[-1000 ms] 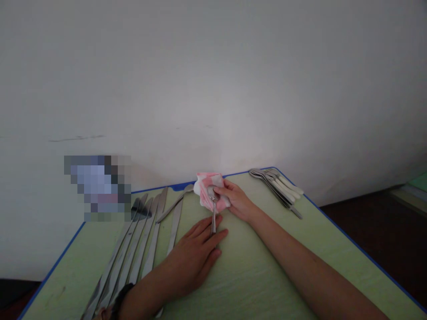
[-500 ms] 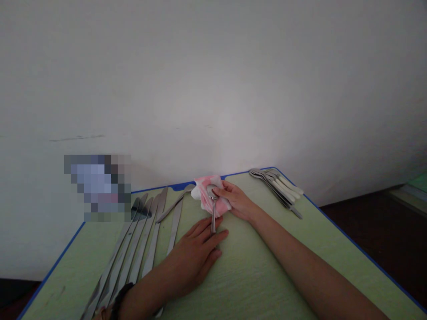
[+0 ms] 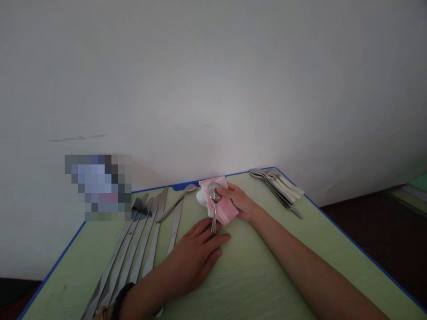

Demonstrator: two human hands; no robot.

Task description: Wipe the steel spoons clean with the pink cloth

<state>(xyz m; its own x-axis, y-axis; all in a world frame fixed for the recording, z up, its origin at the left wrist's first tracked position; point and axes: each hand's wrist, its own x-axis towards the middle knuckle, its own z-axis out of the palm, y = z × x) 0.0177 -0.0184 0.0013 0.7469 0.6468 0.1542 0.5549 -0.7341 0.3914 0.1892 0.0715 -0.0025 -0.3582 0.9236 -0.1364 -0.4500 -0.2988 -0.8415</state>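
Note:
My left hand (image 3: 195, 253) lies palm down on the green table (image 3: 253, 275), its fingers pinning the handle of a steel spoon (image 3: 214, 205). The spoon's bowl points away from me and rests on a pink and white cloth (image 3: 223, 208). My right hand (image 3: 240, 201) is closed on that cloth, with the thumb pressing it against the spoon's bowl.
Several long steel knives (image 3: 140, 249) lie in a row to the left of my left arm. Another spoon (image 3: 180, 199) lies beyond them. A bundle of cutlery with white handles (image 3: 279, 186) sits at the far right corner. A white wall stands right behind the table's blue edge.
My right hand has shifted the cloth slightly toward me and to the right along the spoon's bowl. My left hand stays on the handle.

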